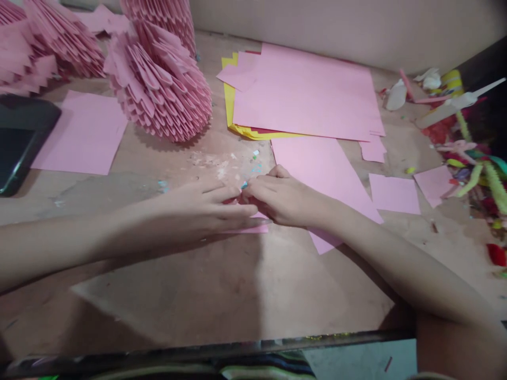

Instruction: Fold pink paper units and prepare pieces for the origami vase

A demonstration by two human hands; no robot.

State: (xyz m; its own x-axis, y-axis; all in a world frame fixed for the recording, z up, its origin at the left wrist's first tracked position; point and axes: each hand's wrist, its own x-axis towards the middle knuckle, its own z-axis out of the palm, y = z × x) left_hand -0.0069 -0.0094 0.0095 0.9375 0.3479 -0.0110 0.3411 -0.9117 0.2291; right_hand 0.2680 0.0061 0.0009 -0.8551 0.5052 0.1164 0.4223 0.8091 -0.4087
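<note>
At the middle of the table my left hand [216,208] and my right hand [279,198] meet over a small piece of pink paper [253,229]. The left fingers reach along it, its thumb and forefinger closed on it near the right fingertips. My right hand is curled, with its fingertips pinching the same paper. Most of the piece is hidden beneath the hands, so its folds cannot be made out. A larger pink sheet [317,169] lies under and behind my right wrist.
Pink folded-paper models [170,89] stand at the back left. A dark phone [19,142] lies beside a pink square [83,132]. Stacked pink and yellow sheets [309,95] lie at the back. Smaller pink pieces [394,193], a glue gun [455,105] and craft scraps [491,182] are rightward.
</note>
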